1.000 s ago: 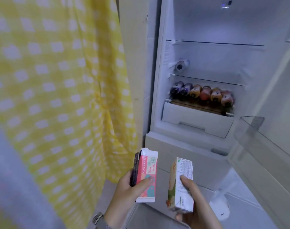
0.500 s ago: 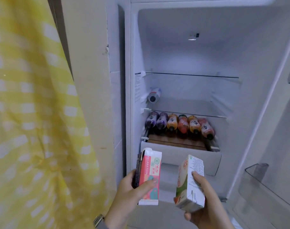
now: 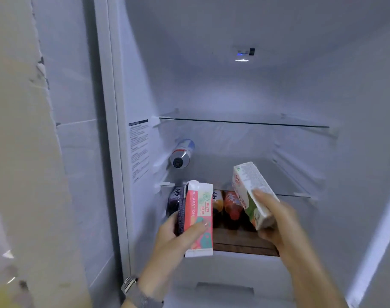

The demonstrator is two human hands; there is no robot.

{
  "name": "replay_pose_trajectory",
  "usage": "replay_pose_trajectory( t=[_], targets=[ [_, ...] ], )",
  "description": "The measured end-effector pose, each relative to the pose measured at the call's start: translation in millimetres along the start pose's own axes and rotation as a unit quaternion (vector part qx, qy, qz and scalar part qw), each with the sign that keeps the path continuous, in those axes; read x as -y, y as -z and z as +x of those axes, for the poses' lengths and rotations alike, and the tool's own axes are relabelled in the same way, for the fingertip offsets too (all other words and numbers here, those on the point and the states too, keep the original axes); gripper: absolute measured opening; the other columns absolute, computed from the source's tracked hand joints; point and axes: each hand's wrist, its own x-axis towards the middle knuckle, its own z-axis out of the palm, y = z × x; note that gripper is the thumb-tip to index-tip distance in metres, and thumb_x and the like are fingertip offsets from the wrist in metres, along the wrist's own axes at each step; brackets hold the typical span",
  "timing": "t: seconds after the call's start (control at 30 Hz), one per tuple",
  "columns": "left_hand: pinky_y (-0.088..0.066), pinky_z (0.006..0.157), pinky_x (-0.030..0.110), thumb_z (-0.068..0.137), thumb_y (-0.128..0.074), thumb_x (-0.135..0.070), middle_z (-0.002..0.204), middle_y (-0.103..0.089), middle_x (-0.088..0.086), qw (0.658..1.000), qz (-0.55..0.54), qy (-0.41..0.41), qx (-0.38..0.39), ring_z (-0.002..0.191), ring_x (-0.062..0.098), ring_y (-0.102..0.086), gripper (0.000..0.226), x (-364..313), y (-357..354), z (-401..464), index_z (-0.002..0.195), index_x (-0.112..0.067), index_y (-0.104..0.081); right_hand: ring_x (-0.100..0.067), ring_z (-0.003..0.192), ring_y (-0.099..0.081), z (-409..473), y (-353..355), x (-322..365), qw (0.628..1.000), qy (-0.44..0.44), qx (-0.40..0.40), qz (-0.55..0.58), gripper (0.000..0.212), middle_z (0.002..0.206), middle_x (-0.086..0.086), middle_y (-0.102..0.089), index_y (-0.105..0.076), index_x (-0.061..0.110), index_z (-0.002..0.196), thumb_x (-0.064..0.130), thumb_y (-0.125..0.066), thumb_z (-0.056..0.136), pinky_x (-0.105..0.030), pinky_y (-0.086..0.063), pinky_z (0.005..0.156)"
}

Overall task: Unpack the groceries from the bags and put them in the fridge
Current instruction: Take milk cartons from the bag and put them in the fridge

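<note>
An open fridge (image 3: 211,90) seen from the front. At left, a can (image 3: 182,153) lies on its side on the middle shelf (image 3: 300,195). Below it, the left hand (image 3: 178,232) grips an upright pink carton (image 3: 199,218). Behind, bottles (image 3: 232,204) lie in a row. At right, the right hand (image 3: 280,223) grips a tilted white and green carton (image 3: 251,192) before that shelf.

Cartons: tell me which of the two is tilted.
The green-and-white carton in the right hand is tilted, its top leaning left. The pink carton in the left hand stands upright.
</note>
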Motion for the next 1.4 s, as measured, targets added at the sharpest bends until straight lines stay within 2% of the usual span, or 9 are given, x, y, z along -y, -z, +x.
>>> replay_pose_trajectory(
  t=[0.1,0.2,0.3,0.43,0.6,0.8,1.0,1.13,1.4],
  targets=[
    [-0.055,0.078,0.033,0.059,-0.087,-0.028,0.098,-0.075,0.002,1.0,-0.001,-0.002,-0.002,0.092,0.02,-0.072,0.052,-5,-5,38,0.106,-0.019,-0.067,-0.025,0.085,-0.066,57,-11,17,0.996,0.043,-0.065,-0.036,0.039,0.093,-0.005,-0.071,-0.067,0.025,0.098,0.051,-0.074,0.07,-0.043,-0.054,0.067],
    [-0.055,0.079,0.034,0.072,-0.077,-0.023,0.097,-0.075,-0.001,1.0,0.009,-0.013,-0.001,0.091,0.017,-0.072,0.035,-9,-5,68,0.105,-0.022,-0.067,-0.012,0.077,-0.061,104,-14,32,0.986,0.106,-0.113,-0.067,0.042,0.091,0.003,-0.065,-0.06,0.017,0.106,0.036,-0.079,0.073,-0.028,-0.049,0.065],
    [-0.055,0.079,0.032,0.078,-0.074,-0.019,0.094,-0.076,-0.005,0.999,0.025,-0.022,0.012,0.089,0.014,-0.072,0.027,-8,-11,88,0.104,-0.024,-0.067,-0.016,0.094,-0.062,143,-10,33,0.975,0.127,-0.147,-0.112,0.065,0.107,0.002,-0.062,-0.057,0.024,0.114,0.032,-0.087,0.057,-0.041,-0.056,0.084],
    [-0.056,0.07,0.023,0.079,-0.073,-0.016,0.09,-0.076,-0.007,0.998,0.032,-0.037,0.027,0.086,0.012,-0.072,0.024,-13,-24,111,0.101,-0.024,-0.067,-0.021,0.103,-0.062,174,-18,26,0.961,0.144,-0.182,-0.151,0.1,0.115,0.002,-0.057,-0.044,0.025,0.126,0.047,-0.08,0.036,-0.044,-0.055,0.087],
    [-0.057,0.073,0.027,0.079,-0.074,-0.02,0.093,-0.075,-0.008,0.998,0.012,-0.05,0.034,0.086,0.01,-0.072,0.024,-22,-33,138,0.102,-0.027,-0.066,-0.023,0.1,-0.056,220,-17,36,0.94,0.16,-0.226,-0.199,0.071,0.116,-0.006,-0.057,-0.042,0.007,0.122,0.032,-0.082,0.069,-0.032,-0.047,0.08],
    [-0.057,0.078,0.034,0.078,-0.076,-0.019,0.09,-0.076,-0.005,0.999,0.01,-0.042,0.032,0.084,0.013,-0.072,0.023,-27,-39,165,0.098,-0.025,-0.067,-0.031,0.104,-0.058,278,-2,47,0.872,0.169,-0.228,-0.399,0.075,0.115,-0.012,-0.058,-0.051,0.008,0.114,0.059,-0.068,0.063,-0.042,-0.053,0.08],
    [-0.057,0.065,0.027,0.078,-0.075,-0.023,0.091,-0.075,-0.004,0.999,0.014,-0.036,0.024,0.082,0.012,-0.072,0.023,-26,-40,172,0.1,-0.025,-0.067,-0.038,0.113,-0.052,320,11,43,0.824,0.158,-0.226,-0.494,0.064,0.121,-0.02,-0.051,-0.052,0.002,0.118,0.05,-0.065,0.078,-0.041,-0.05,0.088],
    [-0.057,0.077,0.03,0.075,-0.077,-0.029,0.09,-0.074,-0.009,0.998,0.056,-0.042,0.009,0.083,0.007,-0.071,0.026,-24,-38,177,0.099,-0.028,-0.066,-0.037,0.102,-0.06,347,12,45,0.808,0.158,-0.232,-0.518,0.046,0.108,-0.016,-0.065,-0.064,0.009,0.101,0.048,-0.064,0.077,-0.036,-0.05,0.078],
    [-0.055,0.074,0.029,0.079,-0.074,-0.021,0.088,-0.076,-0.007,1.0,0.011,-0.026,0.0,0.083,0.011,-0.072,0.02,-28,-36,189,0.097,-0.026,-0.068,-0.036,0.106,-0.061,383,19,44,0.743,0.16,-0.266,-0.594,0.038,0.114,-0.013,-0.066,-0.067,0.016,0.108,0.04,-0.059,0.08,-0.035,-0.049,0.085]
  ],
)
